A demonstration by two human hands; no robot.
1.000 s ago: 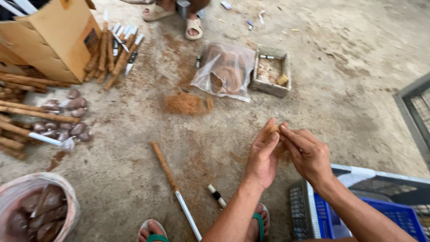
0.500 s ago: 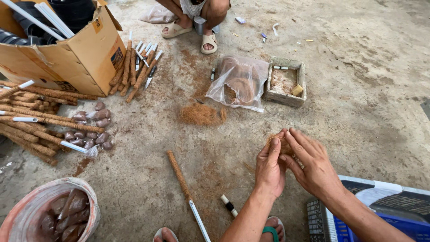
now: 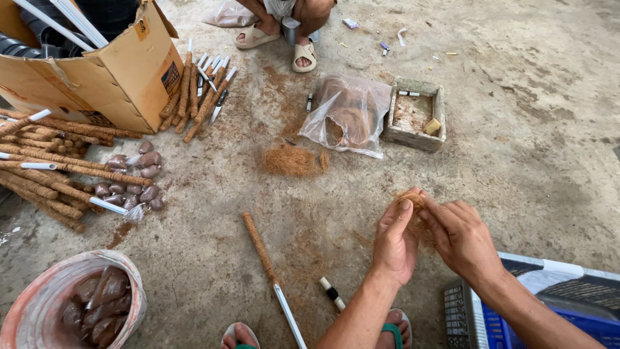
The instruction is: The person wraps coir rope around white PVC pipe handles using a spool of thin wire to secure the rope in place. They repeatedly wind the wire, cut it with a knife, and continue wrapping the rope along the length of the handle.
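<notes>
We've got a small tuft of brown fibre (image 3: pixel 409 199) pinched between both hands: our left hand (image 3: pixel 395 240) closes its grip on it from below, fingers curled round, and our right hand (image 3: pixel 460 236) closes on it from the side, thumb and fingertips meeting at the tuft, held above the concrete floor (image 3: pixel 529 148). Judging by what lies around, plenty is done: wrapped sticks (image 3: pixel 64 171) pile up at the left and more by the cardboard box (image 3: pixel 110 77). One part-wrapped stick (image 3: pixel 271 271) lies just left of our hands, its white end bare, so that one looks unfinished. A loose fibre heap (image 3: pixel 290 160) and a plastic bag (image 3: pixel 345 116) of it wait further out.
</notes>
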